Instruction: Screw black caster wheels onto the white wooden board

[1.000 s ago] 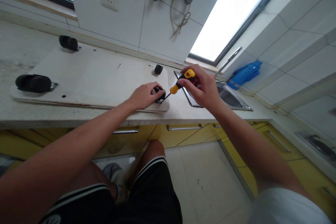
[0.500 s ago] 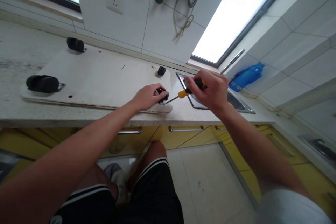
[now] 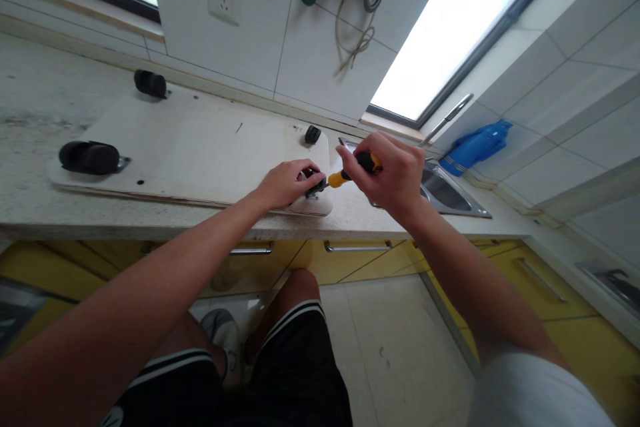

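A long white board [image 3: 210, 140] lies flat on the countertop, with black casters fixed near its corners. My left hand [image 3: 289, 184] is closed around the near right caster [image 3: 316, 185], fingers curled over its wheel. In my right hand [image 3: 391, 170] is a yellow and black screwdriver [image 3: 341, 178], gripped by the handle and pointing left. Its tip meets the caster beside my left thumb; the exact contact is hidden. Two casters [image 3: 90, 157] [image 3: 151, 84] stand at the board's left end, and a smaller-looking one [image 3: 313, 135] at its far right corner.
Behind my right hand is a steel sink [image 3: 447, 190] with a tap [image 3: 450, 117]. A blue bag [image 3: 477, 147] rests against the wall beside it. Yellow cabinets with metal handles [image 3: 357, 247] run beneath the speckled countertop [image 3: 30, 203]. Pipes and a tied cord [image 3: 357, 47] hang on the tiled wall.
My right hand has moved left with the screwdriver, and its tip has gone from the caster's base plate up to the wheel area. My left hand still holds the caster.
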`<state>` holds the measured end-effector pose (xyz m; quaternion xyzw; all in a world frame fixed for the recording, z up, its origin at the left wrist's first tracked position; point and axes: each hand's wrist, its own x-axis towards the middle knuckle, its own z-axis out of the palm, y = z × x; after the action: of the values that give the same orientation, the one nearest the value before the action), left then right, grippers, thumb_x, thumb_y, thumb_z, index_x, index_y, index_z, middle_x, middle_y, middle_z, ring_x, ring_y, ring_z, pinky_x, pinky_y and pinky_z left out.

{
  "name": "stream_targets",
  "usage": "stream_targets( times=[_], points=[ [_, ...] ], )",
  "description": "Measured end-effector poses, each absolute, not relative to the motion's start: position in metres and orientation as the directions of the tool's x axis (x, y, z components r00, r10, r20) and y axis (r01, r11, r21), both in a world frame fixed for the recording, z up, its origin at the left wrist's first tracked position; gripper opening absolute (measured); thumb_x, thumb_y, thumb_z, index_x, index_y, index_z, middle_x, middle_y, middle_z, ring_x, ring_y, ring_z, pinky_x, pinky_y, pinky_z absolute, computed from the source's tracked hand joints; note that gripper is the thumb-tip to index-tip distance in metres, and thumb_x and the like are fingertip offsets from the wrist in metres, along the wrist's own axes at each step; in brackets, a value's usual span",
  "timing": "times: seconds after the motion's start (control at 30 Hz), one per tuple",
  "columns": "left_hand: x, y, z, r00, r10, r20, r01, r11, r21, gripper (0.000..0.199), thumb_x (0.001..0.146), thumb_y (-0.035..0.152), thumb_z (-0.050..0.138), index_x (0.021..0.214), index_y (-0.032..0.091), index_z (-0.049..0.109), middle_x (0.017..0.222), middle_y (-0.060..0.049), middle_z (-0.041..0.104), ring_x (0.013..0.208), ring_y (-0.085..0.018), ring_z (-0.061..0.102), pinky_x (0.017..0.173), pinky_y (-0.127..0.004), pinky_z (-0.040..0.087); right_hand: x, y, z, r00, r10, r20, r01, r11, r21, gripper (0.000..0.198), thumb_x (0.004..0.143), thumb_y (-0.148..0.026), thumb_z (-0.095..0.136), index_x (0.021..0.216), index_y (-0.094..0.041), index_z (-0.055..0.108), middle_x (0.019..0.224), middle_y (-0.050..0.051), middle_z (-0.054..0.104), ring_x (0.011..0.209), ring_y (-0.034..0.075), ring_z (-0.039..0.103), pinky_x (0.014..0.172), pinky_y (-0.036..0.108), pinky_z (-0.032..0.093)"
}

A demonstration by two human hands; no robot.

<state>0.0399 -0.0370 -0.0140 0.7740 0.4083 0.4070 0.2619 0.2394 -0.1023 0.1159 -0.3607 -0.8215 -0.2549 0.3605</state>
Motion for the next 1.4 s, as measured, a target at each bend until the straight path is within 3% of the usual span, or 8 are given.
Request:
stream_targets(
  times=[0.33,0.47,0.57,0.67,0.83,0.93,1.07,1.4],
  points=[
    [0.04,-0.037,-0.014,0.331,0.849,0.412,0.41,-0.523,0.747,0.046,0.102,0.063,0.061,0.115,0.024,0.082,0.106,-0.007,0.084,0.087,-0.023,0.071,0.077,-0.036,0.047,0.237,-0.108,0.118,-0.471,0.461,0.752,0.769,0.633,0.093,0.047,0.106,-0.054,0.064,0.07,-0.024,0.055,0.06,-0.003,0.052,0.056,0.011,0.041,0.057,0.033,0.029],
    [0.041,-0.038,-0.012,0.336,0.857,0.392,0.41,-0.508,0.758,0.048,0.101,0.066,0.061,0.115,0.024,0.082,0.107,-0.007,0.084,0.087,-0.024,0.071,0.076,-0.037,0.048,0.235,-0.103,0.133,-0.396,0.623,0.675,0.864,0.502,0.044,0.05,0.104,-0.062,0.065,0.073,-0.024,0.056,0.061,-0.001,0.054,0.058,0.013,0.041,0.063,0.036,0.03],
    [0.04,-0.039,-0.012,0.339,0.861,0.378,0.402,-0.496,0.769,0.053,0.102,0.07,0.059,0.116,0.024,0.081,0.108,-0.007,0.085,0.088,-0.025,0.072,0.077,-0.037,0.049,0.24,-0.096,0.151,-0.43,0.761,0.485,0.871,0.49,0.003,0.039,0.102,-0.063,0.069,0.093,-0.025,0.065,0.073,0.001,0.064,0.065,0.016,0.049,0.067,0.036,0.033],
    [0.038,-0.04,-0.011,0.344,0.853,0.392,0.414,-0.512,0.753,0.056,0.103,0.072,0.058,0.119,0.023,0.081,0.11,-0.008,0.086,0.089,-0.025,0.072,0.078,-0.037,0.05,0.247,-0.093,0.158,-0.528,0.783,0.329,0.816,0.575,-0.057,0.032,0.106,-0.055,0.064,0.119,-0.026,0.063,0.089,0.002,0.071,0.073,0.017,0.057,0.071,0.035,0.039],
    [0.038,-0.039,-0.011,0.351,0.85,0.393,0.409,-0.516,0.752,0.054,0.103,0.07,0.06,0.117,0.023,0.082,0.107,-0.008,0.085,0.086,-0.024,0.072,0.078,-0.036,0.05,0.251,-0.098,0.144,-0.444,0.738,0.508,0.888,0.438,0.141,0.044,0.103,-0.069,0.066,0.1,-0.025,0.066,0.069,-0.001,0.061,0.059,0.014,0.04,0.063,0.035,0.028],
    [0.039,-0.039,-0.011,0.344,0.852,0.394,0.411,-0.514,0.753,0.049,0.103,0.065,0.061,0.117,0.023,0.082,0.107,-0.008,0.085,0.087,-0.024,0.072,0.077,-0.036,0.05,0.251,-0.105,0.142,-0.49,0.674,0.553,0.866,0.451,0.217,0.043,0.103,-0.068,0.067,0.1,-0.025,0.068,0.069,-0.001,0.062,0.057,0.013,0.04,0.062,0.033,0.027],
    [0.04,-0.04,-0.01,0.335,0.857,0.393,0.413,-0.508,0.756,0.045,0.103,0.061,0.062,0.115,0.023,0.082,0.11,-0.008,0.085,0.09,-0.024,0.073,0.08,-0.037,0.05,0.25,-0.113,0.145,-0.491,0.573,0.656,0.849,0.483,0.214,0.034,0.105,-0.057,0.066,0.1,-0.023,0.069,0.07,0.001,0.063,0.058,0.014,0.044,0.06,0.034,0.031],
    [0.04,-0.037,-0.012,0.338,0.857,0.389,0.418,-0.507,0.754,0.049,0.102,0.063,0.061,0.117,0.022,0.082,0.107,-0.008,0.084,0.089,-0.023,0.071,0.077,-0.036,0.047,0.241,-0.106,0.126,-0.506,0.571,0.647,0.832,0.52,0.192,0.035,0.104,-0.057,0.064,0.098,-0.023,0.069,0.069,0.0,0.065,0.058,0.013,0.041,0.061,0.032,0.03]
  ],
)
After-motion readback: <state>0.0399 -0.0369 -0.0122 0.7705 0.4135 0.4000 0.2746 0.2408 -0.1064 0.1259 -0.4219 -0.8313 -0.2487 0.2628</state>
